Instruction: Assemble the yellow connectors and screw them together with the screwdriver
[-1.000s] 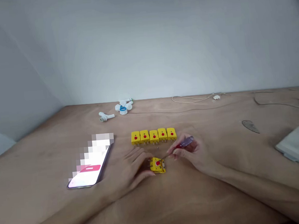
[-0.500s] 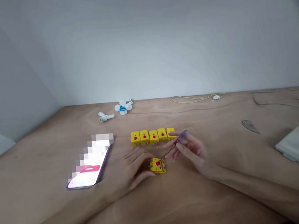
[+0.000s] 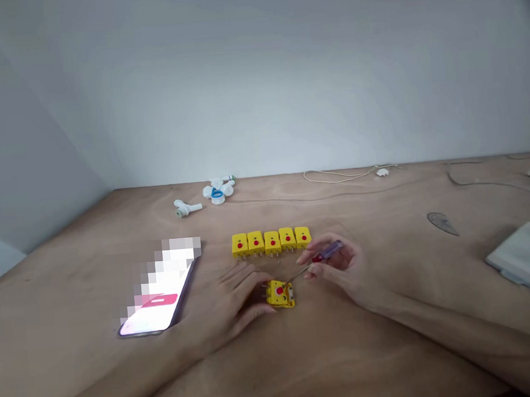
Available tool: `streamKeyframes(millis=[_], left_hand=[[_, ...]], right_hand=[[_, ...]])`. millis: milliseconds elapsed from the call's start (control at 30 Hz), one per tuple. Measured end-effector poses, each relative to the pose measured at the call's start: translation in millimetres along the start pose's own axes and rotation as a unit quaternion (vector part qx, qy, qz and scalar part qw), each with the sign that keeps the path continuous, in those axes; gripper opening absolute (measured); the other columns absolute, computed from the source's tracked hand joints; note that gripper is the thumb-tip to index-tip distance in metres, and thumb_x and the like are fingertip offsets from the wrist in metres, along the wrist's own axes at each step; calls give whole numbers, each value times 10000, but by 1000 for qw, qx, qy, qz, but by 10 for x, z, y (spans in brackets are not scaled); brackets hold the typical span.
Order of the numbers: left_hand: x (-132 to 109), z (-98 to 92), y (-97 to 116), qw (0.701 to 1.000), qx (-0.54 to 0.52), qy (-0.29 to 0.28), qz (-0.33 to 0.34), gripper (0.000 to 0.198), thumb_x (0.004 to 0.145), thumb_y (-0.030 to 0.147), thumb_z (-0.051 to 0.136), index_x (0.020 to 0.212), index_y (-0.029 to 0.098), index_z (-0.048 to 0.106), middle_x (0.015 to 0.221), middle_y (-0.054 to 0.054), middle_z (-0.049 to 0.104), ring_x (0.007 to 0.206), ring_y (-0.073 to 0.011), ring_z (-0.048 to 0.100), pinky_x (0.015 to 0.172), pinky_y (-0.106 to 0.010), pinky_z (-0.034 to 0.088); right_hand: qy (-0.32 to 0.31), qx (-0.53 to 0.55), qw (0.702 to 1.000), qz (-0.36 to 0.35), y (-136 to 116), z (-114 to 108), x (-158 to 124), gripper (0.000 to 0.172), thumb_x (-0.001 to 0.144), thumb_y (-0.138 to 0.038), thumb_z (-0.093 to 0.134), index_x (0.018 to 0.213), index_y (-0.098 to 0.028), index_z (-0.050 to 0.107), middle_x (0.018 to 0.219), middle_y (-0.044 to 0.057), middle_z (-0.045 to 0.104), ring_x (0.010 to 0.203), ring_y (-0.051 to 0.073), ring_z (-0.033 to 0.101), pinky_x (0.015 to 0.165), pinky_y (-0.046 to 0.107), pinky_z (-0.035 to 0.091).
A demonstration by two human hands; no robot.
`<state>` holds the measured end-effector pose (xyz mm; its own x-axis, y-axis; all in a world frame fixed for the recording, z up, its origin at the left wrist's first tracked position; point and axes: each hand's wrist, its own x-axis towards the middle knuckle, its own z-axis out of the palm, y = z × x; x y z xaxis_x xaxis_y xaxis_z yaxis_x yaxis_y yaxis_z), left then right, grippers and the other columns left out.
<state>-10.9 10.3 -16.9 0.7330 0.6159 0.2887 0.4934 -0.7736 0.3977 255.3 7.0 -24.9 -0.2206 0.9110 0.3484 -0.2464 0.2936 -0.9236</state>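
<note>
Pinching a small screwdriver (image 3: 325, 254) between thumb and fingertips, the right hand (image 3: 339, 269) is angling the metal tip toward 8 o'clock, at the right edge of a yellow connector (image 3: 280, 294); actual contact is too small to tell. Left hand (image 3: 230, 302) is clamping that connector from 9 o'clock between thumb and fingers, with the part lying flat on the table (image 3: 305, 354). Row of five matching connectors (image 3: 271, 241) is sitting just beyond at 12 o'clock, side by side. Phone (image 3: 158, 298), screen lit, is lying at 9 o'clock of the left hand. White fittings (image 3: 217, 192) are resting far off at 11 o'clock, and a white box (image 3: 526, 257) is sitting well apart at 3 o'clock.
</note>
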Motion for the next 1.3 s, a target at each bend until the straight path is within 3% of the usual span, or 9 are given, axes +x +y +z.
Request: streamKeyframes(millis=[167,267,367,467,767,900,1033,1167,1300], left_hand=[[1,3,4,1000,-8,1,4,250,1028,380,556,1210,211,581,1144,-83,677,1059,-257,638,934,-394,535],[8,-6,15,1000,-2,0,-1,246,1030,377,549,1202,205,585,1131,-85,678,1050,-260,640,913,-386,540],[17,-21,26,1000,4,-3,-2,255,1035,388,534,1203,204,585,1119,-88,677,1046,-264,642,907,-389,544],[17,-26,25,1000,10,-6,-6,262,1035,397,531,1209,211,588,1127,-87,677,1055,-264,640,932,-399,540],[-1,11,-3,1000,2,17,3,259,1030,411,541,1184,211,601,1119,-89,692,1004,-260,652,880,-390,548],[6,-3,4,1000,9,15,3,251,1034,405,535,1179,209,594,1115,-87,690,1004,-260,652,868,-384,547],[4,-4,2,1000,14,2,-6,263,1031,413,534,1186,211,597,1113,-89,686,1044,-268,645,919,-404,542],[-7,3,-3,1000,18,3,-5,263,1029,410,541,1194,213,596,1130,-92,685,1042,-271,644,919,-416,541],[-4,8,-6,1000,9,6,-5,260,1025,408,550,1191,213,599,1119,-87,687,1028,-265,646,900,-398,543]], right_hand=[[-40,-12,999,10,-4,-21,-43,230,965,-324,687,1170,-221,705,1068,91,792,821,176,768,733,306,630],[-15,-10,1000,15,37,-14,-43,127,918,-303,747,998,-211,710,980,71,807,771,181,764,694,302,624],[15,-6,1000,15,58,13,-24,233,786,-260,872,816,-213,645,821,29,803,682,165,744,635,269,603],[32,-4,999,19,43,43,-6,292,754,-268,894,796,-221,609,790,9,790,666,157,736,635,266,604],[-26,6,1000,14,-19,25,-48,217,935,-296,726,1132,-210,697,1055,93,794,807,180,768,712,305,626],[1,-1,1000,25,40,20,-50,130,868,-278,795,929,-204,708,939,60,808,764,182,763,675,294,620],[46,-17,999,21,73,38,-28,275,737,-268,901,781,-210,636,797,22,786,693,174,733,634,281,605],[37,3,999,19,47,36,-29,257,776,-262,878,871,-219,643,849,21,781,707,161,730,664,276,607],[-24,17,999,19,23,5,-57,233,920,-299,746,1132,-230,682,1020,69,781,812,178,752,704,295,611]])
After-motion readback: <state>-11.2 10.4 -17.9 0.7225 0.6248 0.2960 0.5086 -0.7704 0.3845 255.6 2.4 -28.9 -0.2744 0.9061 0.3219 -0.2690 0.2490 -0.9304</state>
